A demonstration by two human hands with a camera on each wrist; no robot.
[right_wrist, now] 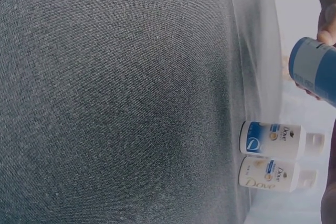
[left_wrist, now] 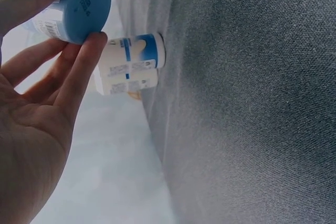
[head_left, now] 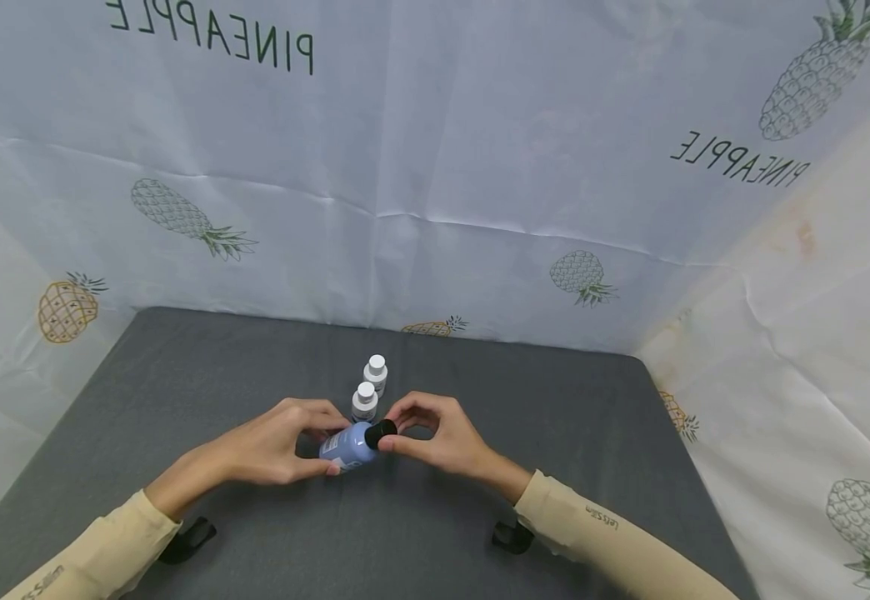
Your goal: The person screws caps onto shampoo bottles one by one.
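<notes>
A blue bottle (head_left: 348,448) with a black cap (head_left: 379,434) is held tilted above the table, its cap end toward the right. My left hand (head_left: 273,442) grips the bottle's body near its base between thumb and fingers. At the other end, my right hand (head_left: 442,435) pinches the black cap. The left wrist view shows the flat blue base of the bottle (left_wrist: 89,11) with small printing. Just behind stand two white bottles with white caps, a nearer one (head_left: 364,404) and a farther one (head_left: 376,375). Their labels read Dove in the right wrist view.
A dark grey cloth covers the table (head_left: 555,433). Pale sheets printed with pineapples (head_left: 435,167) hang behind it and at both sides. Black wrist straps or mounts (head_left: 187,542) sit by both sleeves.
</notes>
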